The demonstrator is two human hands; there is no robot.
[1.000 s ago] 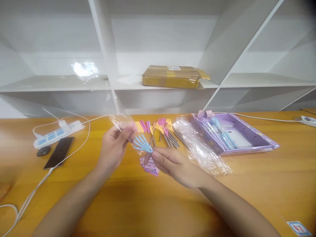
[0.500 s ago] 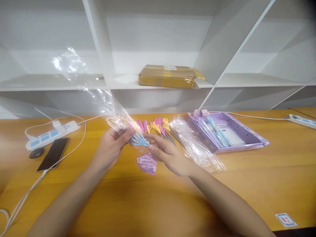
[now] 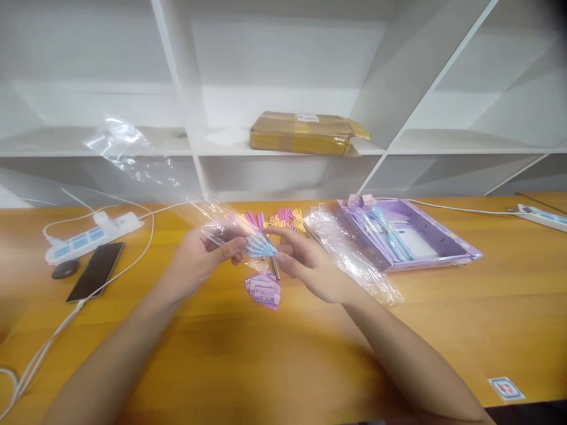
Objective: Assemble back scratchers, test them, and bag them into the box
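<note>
In the head view, the left hand pinches a clear plastic bag, while the right hand grasps the base of a light-blue hand-shaped scratcher head, which is between both hands. Yellow scratcher heads and pink scratcher heads already lie on the wooden table; the blue one is not laid down. I cannot tell whether it is fully outside the bag.

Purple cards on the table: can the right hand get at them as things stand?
Probably yes: the purple cards lie close to the right hand, and nothing visible blocks their near side. It would likely have to release the blue hand-shaped piece first.
</note>
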